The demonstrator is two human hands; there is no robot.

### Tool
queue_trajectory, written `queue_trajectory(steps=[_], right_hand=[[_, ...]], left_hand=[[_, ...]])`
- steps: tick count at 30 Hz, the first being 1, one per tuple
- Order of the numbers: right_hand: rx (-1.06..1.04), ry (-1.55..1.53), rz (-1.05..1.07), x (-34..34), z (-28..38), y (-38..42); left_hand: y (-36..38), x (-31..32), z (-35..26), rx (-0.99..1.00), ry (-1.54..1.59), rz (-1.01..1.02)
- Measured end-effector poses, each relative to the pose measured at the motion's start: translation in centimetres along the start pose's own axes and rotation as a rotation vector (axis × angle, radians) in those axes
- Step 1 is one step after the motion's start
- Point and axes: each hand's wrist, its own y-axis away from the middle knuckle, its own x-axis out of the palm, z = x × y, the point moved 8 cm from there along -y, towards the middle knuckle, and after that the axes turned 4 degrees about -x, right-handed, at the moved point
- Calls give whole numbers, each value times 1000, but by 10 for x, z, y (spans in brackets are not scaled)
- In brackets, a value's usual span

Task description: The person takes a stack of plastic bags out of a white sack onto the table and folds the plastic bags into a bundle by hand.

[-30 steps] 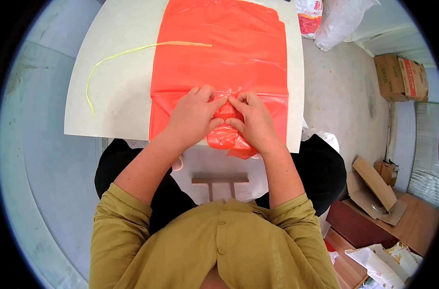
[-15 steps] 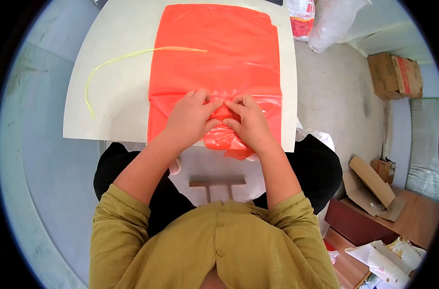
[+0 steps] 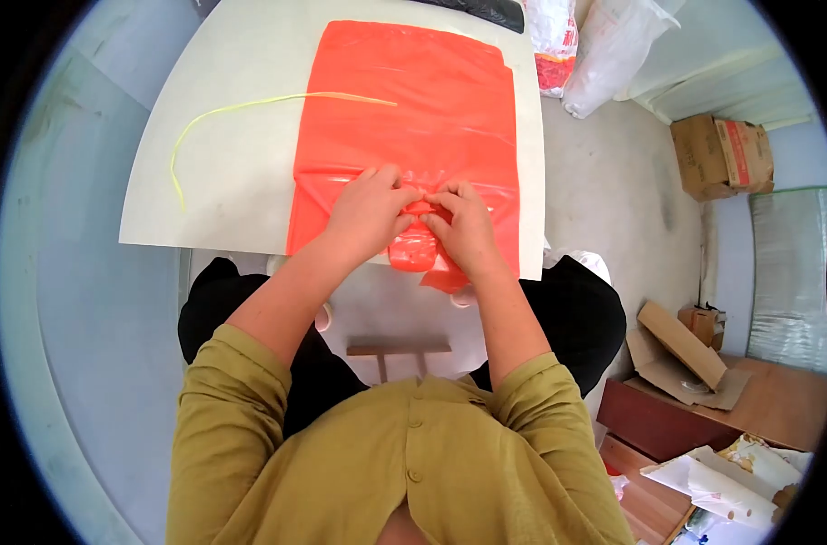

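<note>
A large orange-red thin plastic bag [image 3: 413, 118] lies spread flat on a pale off-white square desk [image 3: 232, 173], reaching from the far edge to the near edge, where its lower end is gathered into a crumpled wad that hangs slightly over the rim. The left hand [image 3: 366, 216] and the right hand [image 3: 466, 229] meet at that gathered part, fingertips almost touching, each grip narrow and pinching a fold of the film between thumb and fingers. The rest of the sheet lies smooth above a crease line running across it just beyond the knuckles. A long thin yellow-green plastic strip [image 3: 241, 107] curves across the desk to the left, its far end resting on the bag's upper part, well apart from both hands. The film looks very light, limp and slick, so it would likely slide over the smooth desk and spring open from loose folds; a firm hold belongs on the bunched layers near the edge, where there is bulk to pinch, not on the single flat sheet. It seems easy to stretch or tear if pulled hard at one point. On the floor to the right sit brown cardboard boxes [image 3: 722, 154] and white plastic sacks [image 3: 604, 54].
</note>
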Motion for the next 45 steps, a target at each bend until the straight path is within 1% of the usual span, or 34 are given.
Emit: queue_trajectory(steps=[3, 9, 12, 15, 18, 21, 24, 27, 30, 33, 36, 39, 42, 45], right_hand=[[32, -53, -39, 6, -10, 0], [-29, 23, -111, 5, -9, 0], [-12, 16, -61, 4, -10, -1], [-27, 20, -84, -1, -9, 5], [-112, 35, -184, -16, -4, 19], [-152, 116, -212, -25, 1, 30], [-360, 281, -165, -18, 24, 30], [-431, 425, -28, 5, 38, 27], [-394, 512, 88, 22, 26, 30], [-321, 395, 38, 11, 30, 26], [-330, 419, -1, 4, 40, 20], [-291, 550, 201, 21, 23, 14], [-133, 376, 199, 15, 14, -2], [-249, 356, 95, 9, 35, -20]], left_hand=[[-1, 3, 3, 4, -18, -15], [-1, 3, 2, 9, -15, -45], [-4, 7, 4, -10, -3, 8], [-1, -1, -1, -18, 8, 3], [3, -5, 4, 1, 88, -56], [7, -4, 6, 44, 41, 18], [12, -3, 2, 97, -24, 2], [14, -4, -2, 149, -21, 11], [16, -7, 2, 196, -18, -22], [12, -10, 10, 139, -55, -23], [16, -15, 11, 158, -99, -109], [20, -5, 16, 182, -201, -31], [19, -2, 20, 155, -188, 19], [19, -4, 19, 145, -181, 16]])
